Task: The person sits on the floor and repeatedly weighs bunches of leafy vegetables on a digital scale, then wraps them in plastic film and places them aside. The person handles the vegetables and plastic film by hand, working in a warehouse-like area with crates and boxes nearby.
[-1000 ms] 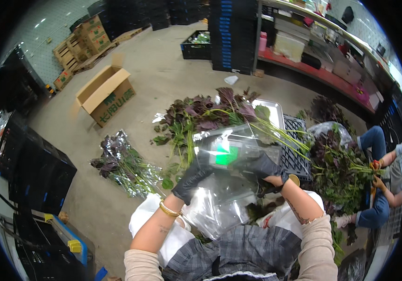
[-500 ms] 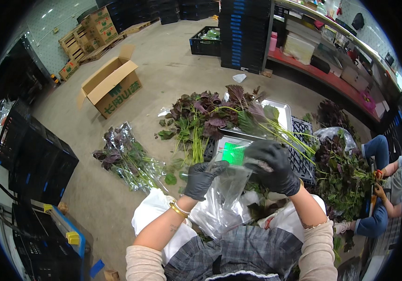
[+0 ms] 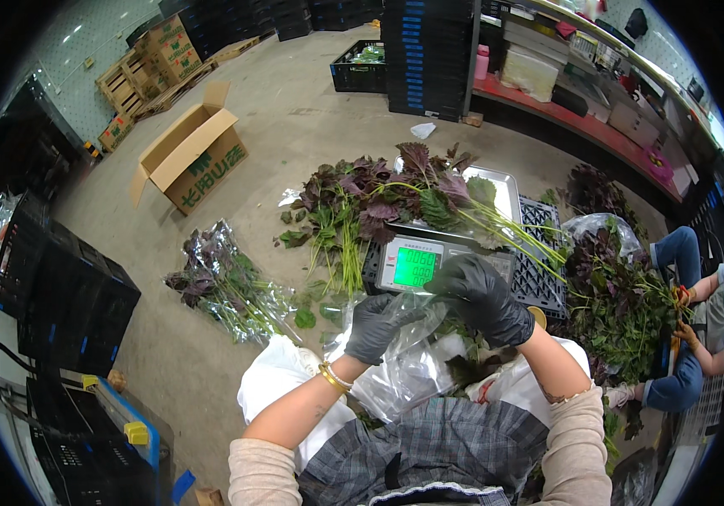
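Observation:
Both of my hands wear black gloves and are above my lap. My left hand [image 3: 374,329] is closed on the side of a clear plastic bag [image 3: 408,371] that hangs down onto my lap. My right hand [image 3: 482,299] pinches the bag's upper edge; its fingertips are partly hidden. Just beyond stands a scale with a lit green display [image 3: 417,267] and a metal pan [image 3: 505,192]. Purple-green leafy stems [image 3: 434,190] lie across the pan, and a further bunch with pale green stems [image 3: 337,244] lies to its left.
A filled clear bag of leaves [image 3: 227,282] lies on the floor at left, before an open cardboard box [image 3: 193,160]. Black crates [image 3: 71,295] stand at far left. At right, a co-worker's hands [image 3: 684,316] hold stems by a leafy heap [image 3: 611,304]. The scale sits by a black crate [image 3: 539,219].
My left hand has shifted slightly down and right. My right hand has turned, its fingers now at the bag's upper edge. More of the scale's display shows.

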{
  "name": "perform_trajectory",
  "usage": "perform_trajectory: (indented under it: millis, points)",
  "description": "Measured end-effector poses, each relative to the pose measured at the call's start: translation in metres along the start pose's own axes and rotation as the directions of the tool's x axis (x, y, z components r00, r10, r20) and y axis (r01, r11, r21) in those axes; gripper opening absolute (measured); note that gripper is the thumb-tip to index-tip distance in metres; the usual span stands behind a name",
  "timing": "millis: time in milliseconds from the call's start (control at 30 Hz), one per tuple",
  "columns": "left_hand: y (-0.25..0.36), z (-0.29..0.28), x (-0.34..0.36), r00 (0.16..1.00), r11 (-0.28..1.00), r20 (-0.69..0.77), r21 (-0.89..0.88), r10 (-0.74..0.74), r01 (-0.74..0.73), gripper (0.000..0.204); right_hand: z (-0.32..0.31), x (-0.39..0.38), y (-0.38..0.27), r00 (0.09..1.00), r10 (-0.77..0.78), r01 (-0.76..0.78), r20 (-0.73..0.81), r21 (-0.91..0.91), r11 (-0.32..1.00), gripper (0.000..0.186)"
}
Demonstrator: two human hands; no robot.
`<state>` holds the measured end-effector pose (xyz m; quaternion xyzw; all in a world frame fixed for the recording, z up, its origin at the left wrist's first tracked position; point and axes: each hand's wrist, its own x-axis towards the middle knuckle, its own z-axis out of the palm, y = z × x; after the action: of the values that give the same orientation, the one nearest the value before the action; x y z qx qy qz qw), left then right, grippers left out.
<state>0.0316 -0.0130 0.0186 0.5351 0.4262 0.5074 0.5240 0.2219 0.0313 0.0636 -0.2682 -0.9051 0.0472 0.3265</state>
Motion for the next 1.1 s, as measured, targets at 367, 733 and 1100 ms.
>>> perform_trajectory:
  millis: [367,733,1100]
  points:
    - [-0.006,-0.008,-0.001,0.946,0.988,-0.29,-0.008,0.147,-0.156,0.014,0.002,0.001,-0.01,0.92,0.258,-0.227,-0.296,0.134,0.965,0.021]
    - [0.015,-0.007,-0.003,0.943,0.951,-0.123,0.059,0.309,-0.304,0.023,0.034,-0.001,-0.007,0.85,0.48,-0.308,0.217,0.944,0.118,0.024]
    - [0.022,-0.03,0.016,0.995,0.987,-0.042,-0.129,0.091,-0.096,0.025,0.033,-0.011,0.002,0.826,0.349,-0.554,0.442,0.747,0.366,0.049]
